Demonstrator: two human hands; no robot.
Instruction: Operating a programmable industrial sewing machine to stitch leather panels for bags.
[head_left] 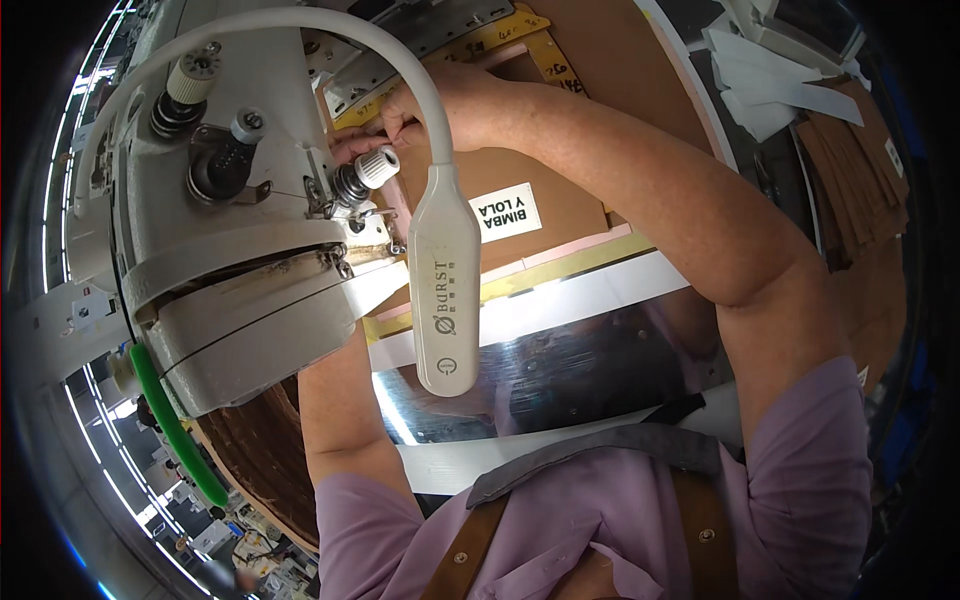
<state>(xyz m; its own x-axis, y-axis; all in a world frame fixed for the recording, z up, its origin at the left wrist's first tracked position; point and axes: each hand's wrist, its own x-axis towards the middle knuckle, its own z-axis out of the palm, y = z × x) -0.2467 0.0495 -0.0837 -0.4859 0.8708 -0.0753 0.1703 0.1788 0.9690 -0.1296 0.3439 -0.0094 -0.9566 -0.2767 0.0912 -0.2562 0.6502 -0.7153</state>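
Observation:
My right hand (445, 105) reaches over a brown sheet-like panel (575, 205), its thumb and fingers pinched together at the panel's far left. What they hold is too small to make out. Beside those fingertips lie the fingers of my left hand (355, 149), stretched out. The sewing machine's head (250, 225) hides the rest of that hand, and my left forearm passes beneath it. A yellow frame (548, 60) with dark handwriting borders the panel at the back, and a pink strip (580, 245) runs along its near side. A white label (508, 212) lies on the panel.
A white lamp on a bent neck (445, 290) hangs in front of the panel. Shiny metal plate (560, 350) covers the near side. Stacked brown pieces (850, 170) and white paper sheets (775, 85) lie at the right. A green tube (175, 425) sits at the left.

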